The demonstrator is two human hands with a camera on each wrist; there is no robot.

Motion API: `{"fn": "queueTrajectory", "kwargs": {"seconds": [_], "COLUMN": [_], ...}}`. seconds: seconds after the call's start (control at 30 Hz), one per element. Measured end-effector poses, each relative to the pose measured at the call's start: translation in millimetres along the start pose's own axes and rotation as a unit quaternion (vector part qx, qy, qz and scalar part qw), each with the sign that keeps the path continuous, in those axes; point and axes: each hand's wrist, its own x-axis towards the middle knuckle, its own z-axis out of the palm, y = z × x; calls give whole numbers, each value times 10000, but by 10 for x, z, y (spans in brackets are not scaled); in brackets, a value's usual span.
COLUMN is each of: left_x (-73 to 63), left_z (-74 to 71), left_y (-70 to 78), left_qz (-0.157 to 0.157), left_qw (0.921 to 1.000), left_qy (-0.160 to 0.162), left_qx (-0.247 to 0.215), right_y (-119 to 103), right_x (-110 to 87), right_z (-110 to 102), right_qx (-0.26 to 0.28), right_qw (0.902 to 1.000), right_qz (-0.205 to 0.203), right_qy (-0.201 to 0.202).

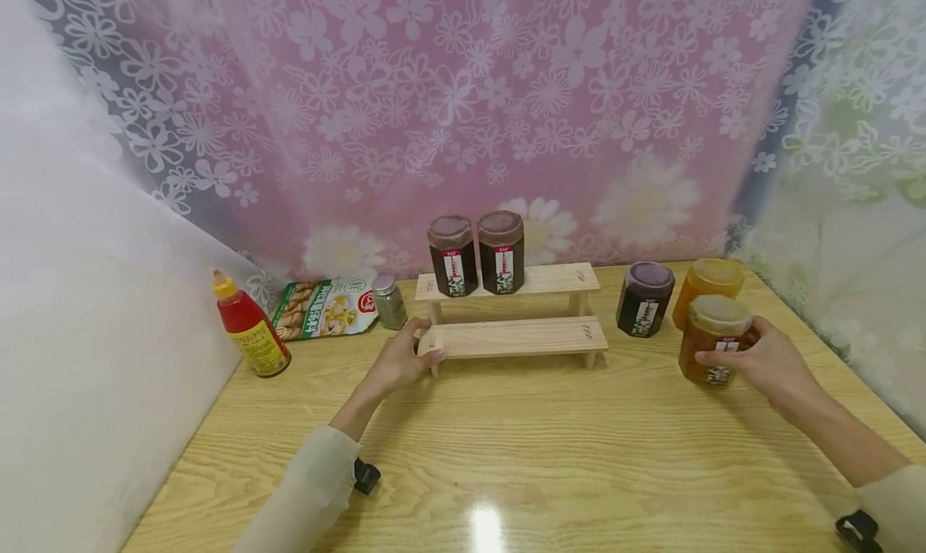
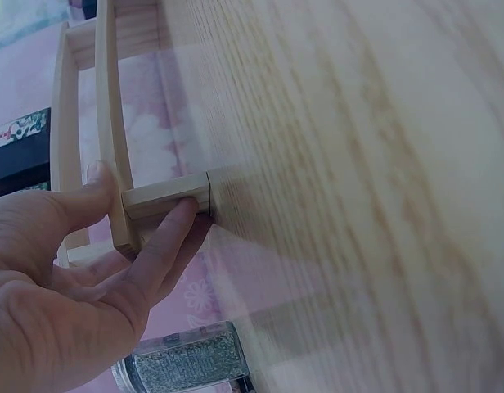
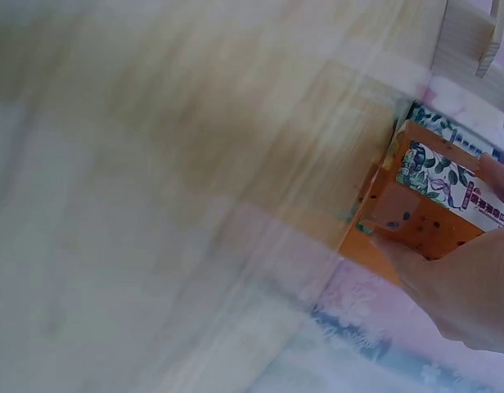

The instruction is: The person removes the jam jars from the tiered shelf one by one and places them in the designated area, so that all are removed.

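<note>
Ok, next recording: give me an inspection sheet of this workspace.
Surface: wood-grain table, glare near the front.
Job's things: two-step wooden stand, two dark jars on its upper step; to its right, an amber jar, a yellow-orange jar and another dark jar.
Clutter: red sauce bottle, food packet, small spice jar, all left of the stand.
Hands: left hand grips the lower step's left end; right hand holds the amber jar.
Cables: nothing seen.
Surroundings: pink floral cloth behind.

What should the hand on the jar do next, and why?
Perhaps move the amber jar toward the lower shelf: the right hand grips it, the left hand holds that shelf's end, and two dark jars stand on the upper shelf.
</note>
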Motion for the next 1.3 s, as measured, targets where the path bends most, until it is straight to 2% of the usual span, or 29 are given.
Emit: {"fn": "queueTrajectory", "kwargs": {"seconds": [0.4,0.63,1.03,1.3], "left_x": [-3,-5,7,7], "left_z": [-2,-8,-15,-4], "left_y": [20,35,15,9], "left_qz": [-53,-67,-19,-22], "left_qw": [10000,10000,10000,10000], "left_qy": [-15,-7,23,9], "left_qx": [37,57,55,51], "right_y": [167,217,265,281], "right_x": [60,54,62,79], "right_z": [-142,-180,-202,-213], "right_qx": [96,278,465,876], "right_qw": [9996,9992,9989,9956], "right_qz": [175,118,-80,-327], "right_qy": [204,260,35,-120]}}
